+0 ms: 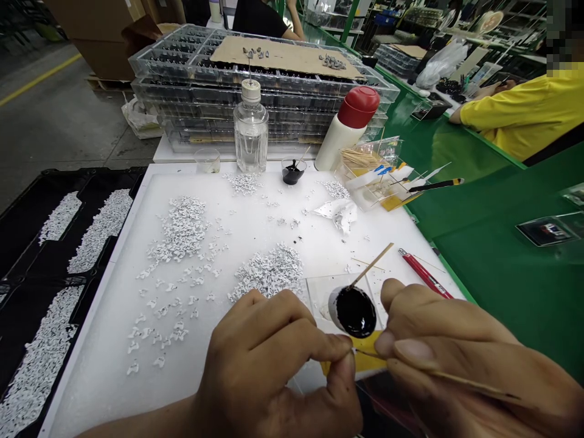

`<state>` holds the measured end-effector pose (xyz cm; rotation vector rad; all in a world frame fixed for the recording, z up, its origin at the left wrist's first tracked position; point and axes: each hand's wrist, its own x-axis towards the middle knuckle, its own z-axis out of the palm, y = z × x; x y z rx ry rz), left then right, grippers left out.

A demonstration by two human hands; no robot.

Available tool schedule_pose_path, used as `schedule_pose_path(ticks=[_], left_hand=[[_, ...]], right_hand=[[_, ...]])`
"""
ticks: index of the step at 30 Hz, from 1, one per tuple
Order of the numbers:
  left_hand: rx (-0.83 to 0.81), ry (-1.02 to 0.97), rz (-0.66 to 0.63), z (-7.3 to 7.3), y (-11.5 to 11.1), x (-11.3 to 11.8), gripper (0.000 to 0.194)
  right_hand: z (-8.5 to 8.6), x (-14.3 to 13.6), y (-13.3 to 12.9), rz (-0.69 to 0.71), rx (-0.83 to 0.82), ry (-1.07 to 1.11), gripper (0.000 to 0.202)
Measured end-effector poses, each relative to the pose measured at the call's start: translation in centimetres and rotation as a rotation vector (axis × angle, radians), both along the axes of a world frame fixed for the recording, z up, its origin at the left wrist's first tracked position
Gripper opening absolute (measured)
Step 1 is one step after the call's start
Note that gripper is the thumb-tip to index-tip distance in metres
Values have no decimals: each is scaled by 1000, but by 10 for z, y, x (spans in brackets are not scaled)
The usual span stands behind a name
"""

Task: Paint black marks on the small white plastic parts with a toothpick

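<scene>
My left hand [278, 356] is closed in a pinch, thumb against index finger, on a tiny white part [354, 350] that is mostly hidden by the fingertips. My right hand [456, 353] grips a thin wooden stick [474, 384], its dark tip touching or almost touching that part. Just beyond the fingertips, a small cup of black paint [356, 313] sits tilted on a clear plastic piece with a yellow strip, and another wooden stick [371, 266] leans in it. Behind my left hand lies a heap of small white parts [269, 271].
More white parts [180, 228] spread over the white board's left side, beside black trays [98, 231] of them. A bottle [250, 134], a red-capped flask [349, 125] and a small dark cup [292, 173] stand behind. A red cutter [424, 274] lies right. A person in yellow [533, 109] sits beyond.
</scene>
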<state>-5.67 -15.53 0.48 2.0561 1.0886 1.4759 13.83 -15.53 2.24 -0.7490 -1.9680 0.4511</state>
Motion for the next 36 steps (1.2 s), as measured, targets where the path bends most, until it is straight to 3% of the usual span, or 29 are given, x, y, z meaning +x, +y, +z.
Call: schedule_pose_path(ticks=[9,20,36], left_hand=[[-8,11,3,2,-1,-3,19],[-4,9,-1,2,0,-3,17],[-6,19,-5,3,-4,-6,19]], right_hand=[[2,1,-1,-13,21,-1,22],[-10,9,-2,12,-48,-24,36],[5,0,3,4,3,51,25]])
